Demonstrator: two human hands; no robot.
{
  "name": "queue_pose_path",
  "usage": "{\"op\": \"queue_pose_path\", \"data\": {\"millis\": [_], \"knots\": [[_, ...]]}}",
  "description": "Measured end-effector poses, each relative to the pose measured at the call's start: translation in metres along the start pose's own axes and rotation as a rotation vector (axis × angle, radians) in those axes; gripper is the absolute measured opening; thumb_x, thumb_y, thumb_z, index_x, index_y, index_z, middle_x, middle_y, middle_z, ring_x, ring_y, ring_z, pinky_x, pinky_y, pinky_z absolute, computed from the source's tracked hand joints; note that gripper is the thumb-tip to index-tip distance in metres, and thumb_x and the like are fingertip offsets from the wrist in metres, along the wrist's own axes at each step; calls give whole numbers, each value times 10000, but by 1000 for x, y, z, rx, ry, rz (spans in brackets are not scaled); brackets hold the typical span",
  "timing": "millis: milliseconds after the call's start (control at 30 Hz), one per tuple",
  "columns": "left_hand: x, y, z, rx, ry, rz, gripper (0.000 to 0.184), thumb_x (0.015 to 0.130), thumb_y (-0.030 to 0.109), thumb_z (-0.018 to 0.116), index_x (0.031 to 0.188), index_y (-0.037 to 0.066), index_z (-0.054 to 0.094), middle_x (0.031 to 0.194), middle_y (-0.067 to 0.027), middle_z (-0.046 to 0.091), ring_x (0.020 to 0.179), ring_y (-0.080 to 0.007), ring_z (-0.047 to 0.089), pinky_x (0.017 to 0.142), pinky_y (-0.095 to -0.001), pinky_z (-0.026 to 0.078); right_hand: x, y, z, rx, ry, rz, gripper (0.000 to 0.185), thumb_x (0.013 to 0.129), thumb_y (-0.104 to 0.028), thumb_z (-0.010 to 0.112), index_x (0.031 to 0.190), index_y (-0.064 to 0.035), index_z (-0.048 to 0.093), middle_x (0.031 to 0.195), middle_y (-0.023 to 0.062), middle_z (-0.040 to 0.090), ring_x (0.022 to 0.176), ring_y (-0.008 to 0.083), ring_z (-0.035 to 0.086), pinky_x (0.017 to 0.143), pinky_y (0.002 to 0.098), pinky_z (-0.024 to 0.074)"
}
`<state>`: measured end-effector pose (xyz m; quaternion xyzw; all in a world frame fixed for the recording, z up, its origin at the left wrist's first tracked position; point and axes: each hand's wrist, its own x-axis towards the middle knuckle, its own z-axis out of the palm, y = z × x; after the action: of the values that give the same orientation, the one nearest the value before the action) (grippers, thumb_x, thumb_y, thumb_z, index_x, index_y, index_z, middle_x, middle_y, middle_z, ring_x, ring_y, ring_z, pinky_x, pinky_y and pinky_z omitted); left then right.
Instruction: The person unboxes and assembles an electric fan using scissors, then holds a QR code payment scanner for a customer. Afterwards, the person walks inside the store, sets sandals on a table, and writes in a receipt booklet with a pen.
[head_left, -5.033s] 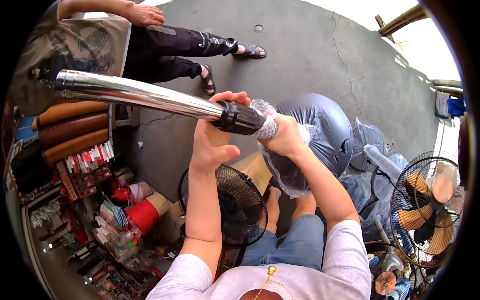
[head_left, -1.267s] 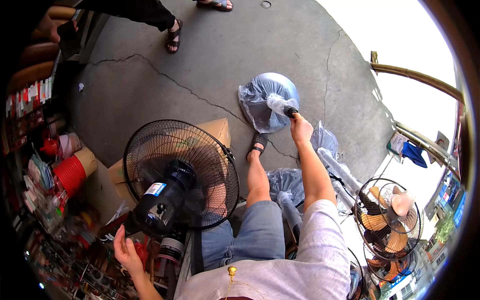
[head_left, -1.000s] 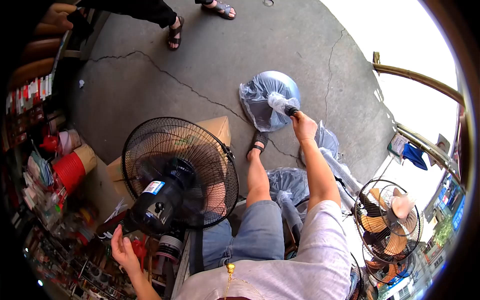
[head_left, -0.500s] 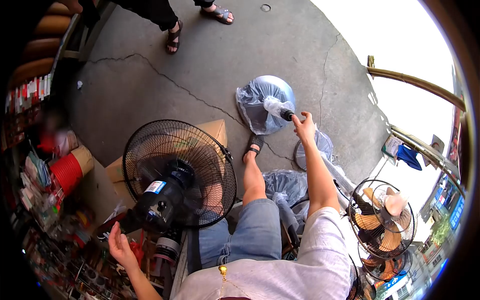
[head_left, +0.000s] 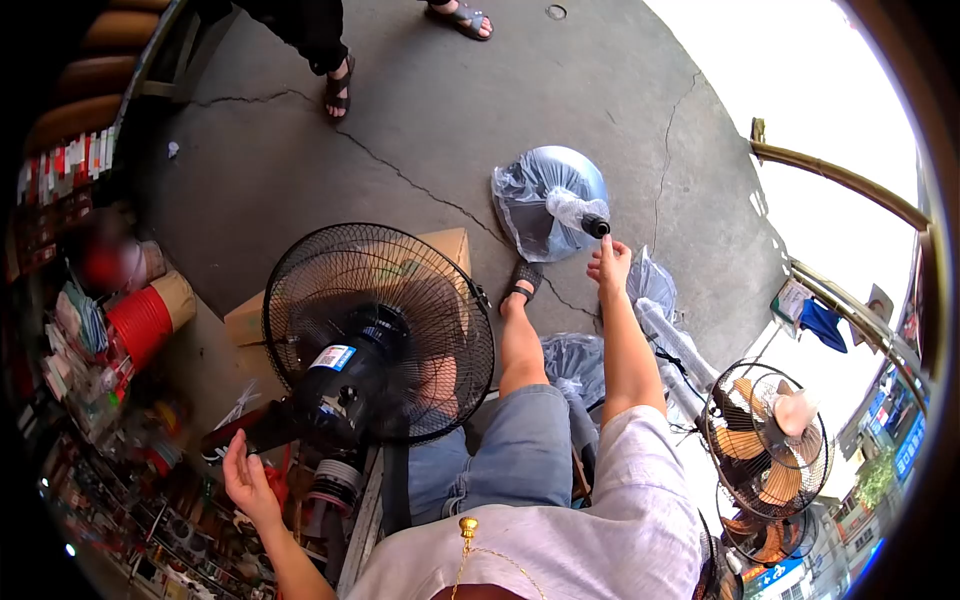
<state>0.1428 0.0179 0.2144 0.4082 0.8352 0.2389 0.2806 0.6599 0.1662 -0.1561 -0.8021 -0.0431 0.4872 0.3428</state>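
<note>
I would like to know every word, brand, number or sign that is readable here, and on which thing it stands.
No text can be read with certainty.
Sticker on the black fan's motor housing: code-like pattern; print too small.
Blue sign at the far right: pale characters, too blurred.
Red-and-white packages on the left: any print is too small.
White marks near the left hand: unreadable.

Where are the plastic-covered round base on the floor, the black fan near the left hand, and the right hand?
Plastic-covered round base [head_left: 535,203]: head view, on its wrapped surface.
Black fan [head_left: 352,372]: head view, on its motor housing.
Right hand [head_left: 609,268]: head view, on the middle of the hand.
</note>
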Motion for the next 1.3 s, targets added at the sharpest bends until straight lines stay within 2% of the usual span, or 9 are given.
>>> {"op": "queue_pose_path", "data": {"millis": [133, 233, 367, 500, 567, 700, 767, 867, 1300], "knots": [[20, -27, -30, 189, -74, -11, 475, 801, 66, 572, 1248, 7, 424, 1260, -156, 467, 1196, -270, 418, 1006, -380, 299, -63, 62, -54, -59, -42, 141, 458, 829, -342, 602, 1129, -102, 352, 801, 102, 538, 487, 155, 498, 381, 280, 433], [42, -43, -40, 463, -353, -118, 810, 685, 114, 699, 1364, 89, 258, 1374, -168, 308, 1274, -326, 281, 1029, -411, 268, -134, 104, -89, -193, -109, 252, 352, 834, -307, 601, 1034, -85, 415, 759, 76, 519, 485, 126, 487, 397, 256, 445], [70, -81, -43, 711, -607, 103, 966, 580, 333, 755, 1372, 107, 250, 1380, -158, 301, 1307, -298, 232, 1077, -440, 155, -201, 158, -116, -208, -161, 259, 342, 842, -279, 589, 1053, -68, 423, 753, 76, 521, 466, 119, 485, 378, 256, 441], [81, -76, -27, 706, -836, 299, 936, 542, 369, 772, 1323, 103, 330, 1265, -136, 454, 1218, -291, 378, 1044, -452, 223, -254, 177, -109, -258, -195, 212, 348, 838, -270, 592, 1064, -59, 432, 756, 79, 533, 492, 128, 516, 408, 262, 462], [81, -75, -23, 739, -807, 519, 918, 547, 413, 762, 1309, 104, 353, 1190, -131, 517, 1134, -293, 459, 987, -426, 309, -276, 174, -93, -296, -273, 157, 322, 843, -272, 586, 1035, -52, 453, 762, 75, 540, 494, 129, 519, 416, 256, 462], [71, -58, 10, 623, -772, 420, 844, 563, 472, 737, 1232, 71, 413, 1129, -142, 538, 1067, -293, 500, 930, -396, 373, -319, 144, -54, -402, -425, -15, 283, 855, -259, 573, 1016, -44, 484, 769, 76, 557, 525, 117, 528, 462, 245, 469], [64, -59, 31, 588, -596, 607, 754, 556, 451, 745, 1133, 55, 462, 1044, -135, 562, 1013, -290, 530, 871, -387, 420, -330, 135, -40, -337, -460, -86, 284, 859, -245, 572, 1027, -30, 493, 762, 75, 557, 516, 110, 521, 458, 238, 459], [58, -59, 65, 687, -558, 546, 597, 577, 339, 752, 1033, 68, 478, 967, -123, 569, 929, -291, 569, 792, -379, 464, -343, 128, -26, -262, -487, -186, 266, 858, -223, 577, 1016, -23, 501, 762, 70, 563, 517, 100, 516, 450, 230, 446], [-18, -30, 14, 421, -544, 406, 551, 593, 288, 683, 1079, 68, 545, 1040, -128, 600, 983, -321, 558, 837, -399, 451, -413, 213, -112, -174, -391, -273, 213, 856, -230, 578, 964, -52, 533, 745, 24, 559, 576, 85, 518, 483, 215, 439]]}}
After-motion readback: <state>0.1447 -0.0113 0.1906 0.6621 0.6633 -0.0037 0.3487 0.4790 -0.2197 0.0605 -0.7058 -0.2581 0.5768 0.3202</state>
